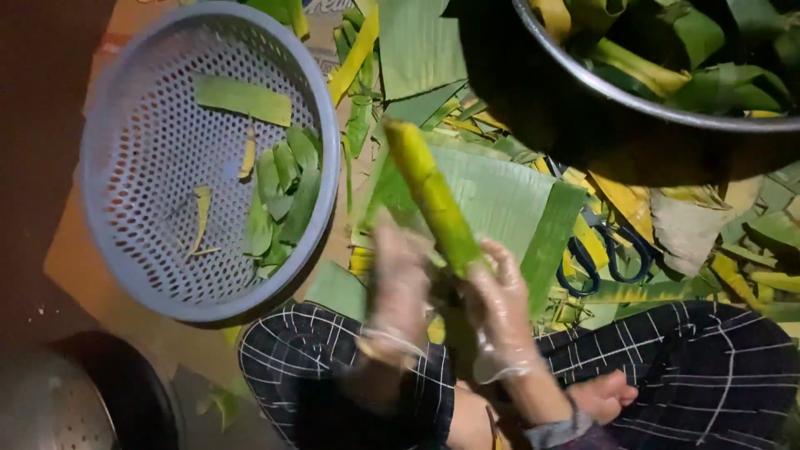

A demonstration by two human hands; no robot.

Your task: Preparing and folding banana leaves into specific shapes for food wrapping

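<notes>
The right hand (500, 304), in a thin clear glove, has its fingers (510, 265) curled around the lower end of a leaf roll (432, 196), a tight yellow-green cylinder that slants up toward 11 o'clock. The left hand (396, 287), gloved the same way, is blurred; it lies flat against the roll's lower left side, fingers mostly straight, and whether it grips cannot be told. The roll sits near the middle of the view, over a flat green leaf sheet (508, 200) spread on the floor.

At 6 o'clock are the person's crossed legs in dark checked trousers (333, 367), with a bare foot (604, 396) showing at 5 o'clock. Blue-handled scissors (604, 254) lie among leaf scraps at 3 o'clock, just right of the sheet. At 1 o'clock stands a large metal pot (583, 83) filled with leaf pieces. At 10 o'clock a grey perforated basket (133, 158) holds several cut leaf strips (283, 187). A dark round vessel (100, 396) shows at 8 o'clock, well apart from the hands.
</notes>
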